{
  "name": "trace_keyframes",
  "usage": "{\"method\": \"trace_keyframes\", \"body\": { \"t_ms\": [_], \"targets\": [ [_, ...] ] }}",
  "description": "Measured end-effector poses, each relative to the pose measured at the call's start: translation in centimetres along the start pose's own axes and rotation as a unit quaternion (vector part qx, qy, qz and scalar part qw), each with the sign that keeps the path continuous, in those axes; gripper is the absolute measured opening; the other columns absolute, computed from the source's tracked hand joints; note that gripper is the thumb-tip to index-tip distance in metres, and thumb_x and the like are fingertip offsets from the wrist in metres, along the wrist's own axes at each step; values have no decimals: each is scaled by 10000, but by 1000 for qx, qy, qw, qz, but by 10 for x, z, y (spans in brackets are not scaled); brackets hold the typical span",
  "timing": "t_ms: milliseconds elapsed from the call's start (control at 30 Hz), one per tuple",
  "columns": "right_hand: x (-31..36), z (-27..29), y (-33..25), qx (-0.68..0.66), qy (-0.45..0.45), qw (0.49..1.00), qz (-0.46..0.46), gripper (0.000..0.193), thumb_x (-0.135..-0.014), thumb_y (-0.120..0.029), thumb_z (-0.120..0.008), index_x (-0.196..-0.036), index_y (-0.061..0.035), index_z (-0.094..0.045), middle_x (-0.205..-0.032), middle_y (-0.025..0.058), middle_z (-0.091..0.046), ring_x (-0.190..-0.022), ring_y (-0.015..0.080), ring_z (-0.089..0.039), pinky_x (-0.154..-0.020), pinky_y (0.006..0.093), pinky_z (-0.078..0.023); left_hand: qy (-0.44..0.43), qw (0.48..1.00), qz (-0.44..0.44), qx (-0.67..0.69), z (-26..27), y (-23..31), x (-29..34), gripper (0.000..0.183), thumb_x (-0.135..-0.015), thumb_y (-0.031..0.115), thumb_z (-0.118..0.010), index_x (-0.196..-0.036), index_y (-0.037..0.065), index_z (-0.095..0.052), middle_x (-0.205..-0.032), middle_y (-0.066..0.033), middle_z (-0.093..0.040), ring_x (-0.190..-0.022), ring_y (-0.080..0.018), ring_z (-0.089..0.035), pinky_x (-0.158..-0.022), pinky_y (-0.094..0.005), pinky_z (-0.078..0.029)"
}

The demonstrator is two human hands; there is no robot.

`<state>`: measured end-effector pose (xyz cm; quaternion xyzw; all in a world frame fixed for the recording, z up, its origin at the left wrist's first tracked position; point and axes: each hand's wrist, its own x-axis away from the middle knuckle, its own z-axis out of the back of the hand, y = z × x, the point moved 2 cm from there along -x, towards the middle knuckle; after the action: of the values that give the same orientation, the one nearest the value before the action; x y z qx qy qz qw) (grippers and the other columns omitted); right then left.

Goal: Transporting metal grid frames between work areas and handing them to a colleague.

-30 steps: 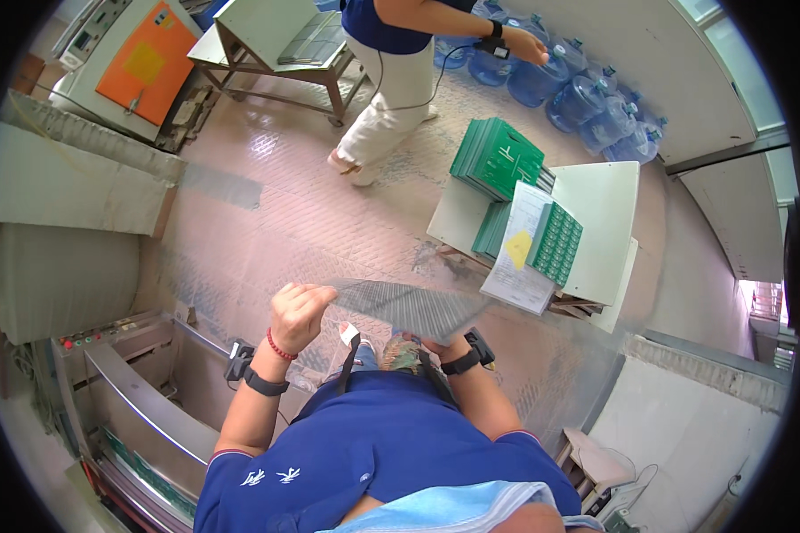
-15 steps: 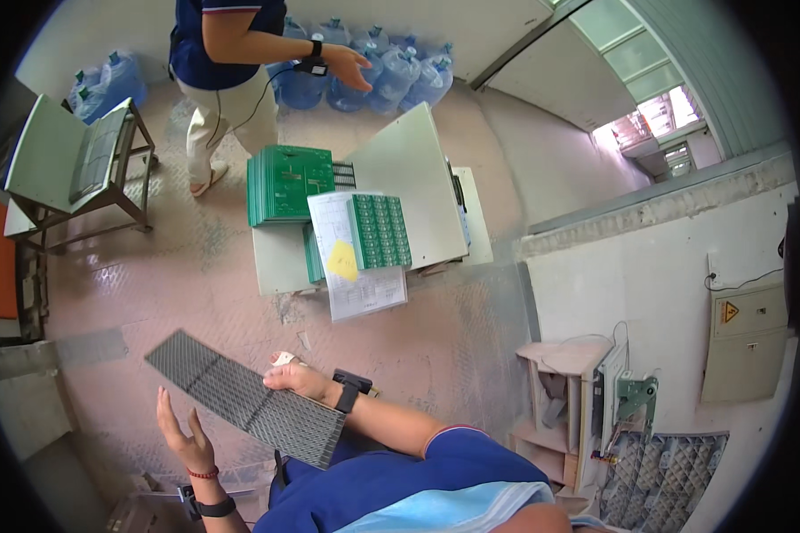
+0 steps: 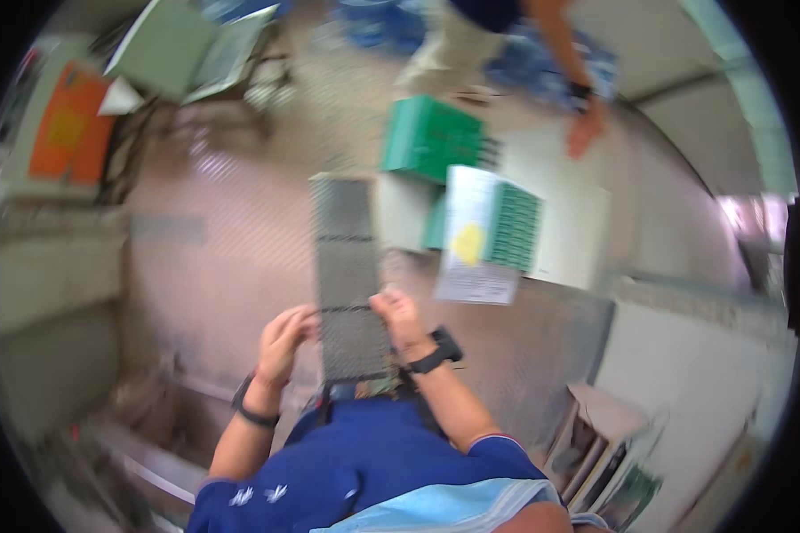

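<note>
A long, dark grey panel (image 3: 345,271) with a fine mesh-like pattern and darker cross bands stands out in front of my body, its long side pointing away from me. My right hand (image 3: 402,325) grips its right edge, thumb on top. At the opposite edge, my left hand (image 3: 284,345) has its fingers bent together against the panel; blur softens the contact. Both wrists wear black straps. Beyond the panel, to the right, a white table (image 3: 567,233) carries a stack of green circuit boards (image 3: 440,138), a smaller batch of green boards (image 3: 514,226) and printed sheets (image 3: 476,284) with a yellow note (image 3: 468,242).
A co-worker's arm (image 3: 560,44) reaches over the table's far side. Blue water bottles (image 3: 551,67) line the back. A pale metal cart (image 3: 164,49) and an orange panel (image 3: 69,124) are at far left. A small shelf unit (image 3: 600,417) stands at lower right.
My view has swung left. The panel has turned from slanting to pointing straight ahead. My left hand has come from open beside it to its left edge. The co-worker's hand has lowered toward the table.
</note>
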<state>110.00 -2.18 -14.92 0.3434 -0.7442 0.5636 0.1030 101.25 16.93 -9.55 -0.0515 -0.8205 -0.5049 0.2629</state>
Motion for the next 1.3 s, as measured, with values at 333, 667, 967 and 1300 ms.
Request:
{"method": "trace_keyframes", "body": {
  "t_ms": [333, 667, 967, 1300],
  "targets": [
    [-4, -18, -17, -31, -68, 997, 35, 84, -856, -74, -513, -847, -4, -558, -761, -24, -547, -659, 26, -459, -598, 180, -379, 30, 999, 7, -12, 9, 10, -1, 214, -857, 95, -508, -1030, -25, -547, -836, -60, -605, -742, -95, -561, -672, -228, -462],
    [-3, -31, -21, 18, -58, 997, 45, 80, -848, -80, -533, -835, -7, -565, -722, -42, -526, -637, 14, -433, -579, 167, -355, 44, 997, -1, -60, 18, 0, -7, 193, -837, 106, -545, -962, -33, -592, -791, -19, -599, -674, -60, -521, -620, -197, -434],
    [0, -37, -35, 26, -30, 996, 79, 80, -850, -78, -528, -832, -9, -565, -734, -39, -539, -640, 17, -448, -577, 163, -361, 33, 995, -37, -86, 13, 14, -19, 208, -840, 121, -543, -965, -37, -595, -802, -28, -609, -679, -71, -537, -619, -207, -448],
    [-14, -56, -76, 66, -22, 989, 129, 103, -838, -108, -558, -785, -20, -567, -656, -64, -487, -594, 13, -415, -520, 172, -332, -9, 991, -43, -127, 18, 59, -52, 192, -839, 91, -535, -964, -47, -585, -789, -18, -591, -683, -70, -524, -628, -209, -437]
  ]
}}
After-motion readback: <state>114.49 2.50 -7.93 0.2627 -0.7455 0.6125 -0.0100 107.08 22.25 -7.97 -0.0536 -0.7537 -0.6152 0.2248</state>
